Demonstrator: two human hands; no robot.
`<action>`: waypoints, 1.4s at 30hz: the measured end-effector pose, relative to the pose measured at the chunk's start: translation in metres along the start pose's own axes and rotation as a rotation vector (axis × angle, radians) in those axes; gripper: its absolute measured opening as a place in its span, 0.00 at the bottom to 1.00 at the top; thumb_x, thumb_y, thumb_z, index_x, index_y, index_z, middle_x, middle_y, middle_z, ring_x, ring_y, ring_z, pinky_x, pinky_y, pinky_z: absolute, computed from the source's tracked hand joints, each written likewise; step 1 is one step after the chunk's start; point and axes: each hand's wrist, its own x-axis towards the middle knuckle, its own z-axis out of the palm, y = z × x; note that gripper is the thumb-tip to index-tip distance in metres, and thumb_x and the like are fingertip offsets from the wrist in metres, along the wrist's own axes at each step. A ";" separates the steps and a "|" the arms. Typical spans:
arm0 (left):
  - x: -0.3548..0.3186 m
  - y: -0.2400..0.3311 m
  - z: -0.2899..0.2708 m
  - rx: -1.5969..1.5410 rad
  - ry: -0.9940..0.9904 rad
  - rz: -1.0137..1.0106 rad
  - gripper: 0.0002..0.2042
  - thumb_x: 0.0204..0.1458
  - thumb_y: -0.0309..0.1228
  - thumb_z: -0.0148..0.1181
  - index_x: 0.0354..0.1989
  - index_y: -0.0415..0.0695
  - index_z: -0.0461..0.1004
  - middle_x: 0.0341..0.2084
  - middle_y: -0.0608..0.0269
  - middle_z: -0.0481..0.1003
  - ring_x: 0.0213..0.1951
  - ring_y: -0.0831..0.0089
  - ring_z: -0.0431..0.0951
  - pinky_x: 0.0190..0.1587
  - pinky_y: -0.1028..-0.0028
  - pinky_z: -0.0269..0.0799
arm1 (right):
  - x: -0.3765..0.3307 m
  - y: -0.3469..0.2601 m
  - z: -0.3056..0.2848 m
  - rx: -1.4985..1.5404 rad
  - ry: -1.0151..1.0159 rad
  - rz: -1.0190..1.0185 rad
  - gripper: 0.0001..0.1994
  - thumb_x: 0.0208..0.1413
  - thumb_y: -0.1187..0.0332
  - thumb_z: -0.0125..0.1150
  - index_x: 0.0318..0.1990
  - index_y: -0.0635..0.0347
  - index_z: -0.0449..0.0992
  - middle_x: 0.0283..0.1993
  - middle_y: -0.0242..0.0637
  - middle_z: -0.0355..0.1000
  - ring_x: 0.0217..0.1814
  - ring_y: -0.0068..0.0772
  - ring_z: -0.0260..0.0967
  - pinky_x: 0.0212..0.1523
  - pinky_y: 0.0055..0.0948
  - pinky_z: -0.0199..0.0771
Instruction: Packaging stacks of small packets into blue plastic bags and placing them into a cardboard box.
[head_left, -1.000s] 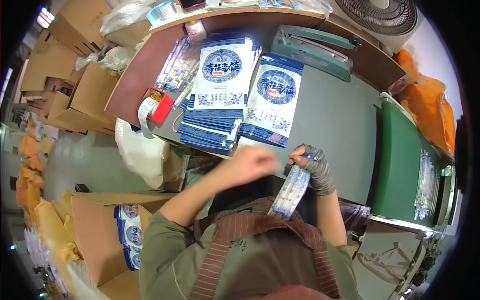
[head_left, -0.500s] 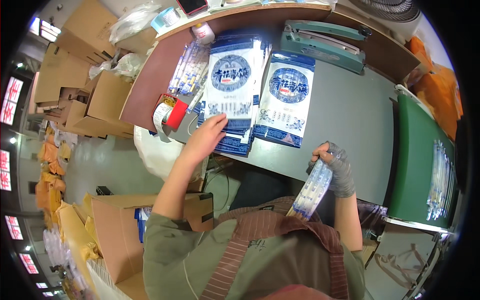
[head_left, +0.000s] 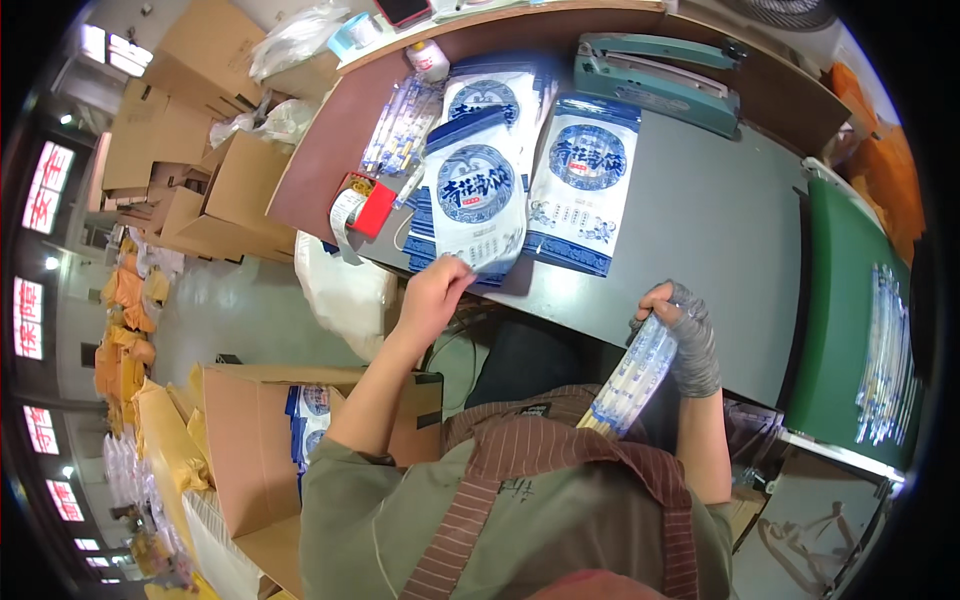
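Observation:
My left hand point(head_left: 432, 300) pinches the near edge of a white and blue printed bag point(head_left: 478, 215), which lies askew and bends up over a stack of similar bags point(head_left: 500, 90). To the right of that stack rests another printed bag pile point(head_left: 583, 215), flat on the grey table. My right hand point(head_left: 688, 335), in a grey fingerless covering, is closed round the upper end of a bundle of wrapped chopsticks point(head_left: 632, 385). The bundle slants down toward my apron. Clear sleeves with blue patterning cover the sticks, and pale wooden ends show at the bottom.
More wrapped chopsticks point(head_left: 400, 125) lie left of the bags, near a red box point(head_left: 372, 208) with a label roll. A green sealing machine point(head_left: 660, 82) stands at the back. Further chopsticks point(head_left: 884, 360) sit on a green surface point(head_left: 830, 330) at right. An open carton point(head_left: 250, 450) stands at lower left.
My left hand has closed on the top bag and drawn it toward me, turning it askew on the stack. My right hand still holds the chopsticks. The whole view has shifted slightly.

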 end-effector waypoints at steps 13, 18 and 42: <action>0.079 0.133 0.139 -0.472 -0.531 0.170 0.10 0.51 0.21 0.55 0.42 0.41 0.76 0.33 0.47 0.75 0.37 0.54 0.77 0.39 0.65 0.70 | -0.026 0.012 0.000 -0.157 0.182 -0.340 0.12 0.53 0.62 0.61 0.39 0.61 0.73 0.36 0.33 0.71 0.35 0.23 0.68 0.38 0.23 0.69; 0.067 0.113 0.139 -0.710 -0.479 -0.006 0.19 0.50 0.15 0.52 0.51 0.40 0.65 0.33 0.56 0.73 0.37 0.69 0.74 0.40 0.72 0.69 | 0.008 0.030 -0.015 -0.048 0.090 -0.222 0.08 0.53 0.66 0.60 0.37 0.59 0.74 0.35 0.30 0.72 0.37 0.21 0.67 0.42 0.23 0.67; 0.044 0.084 0.091 -0.635 -0.110 -0.161 0.13 0.53 0.18 0.52 0.48 0.38 0.65 0.30 0.57 0.69 0.34 0.70 0.71 0.39 0.72 0.68 | 0.022 0.036 0.026 -0.688 0.119 -0.203 0.11 0.52 0.68 0.62 0.42 0.62 0.76 0.34 0.34 0.75 0.38 0.24 0.71 0.41 0.26 0.72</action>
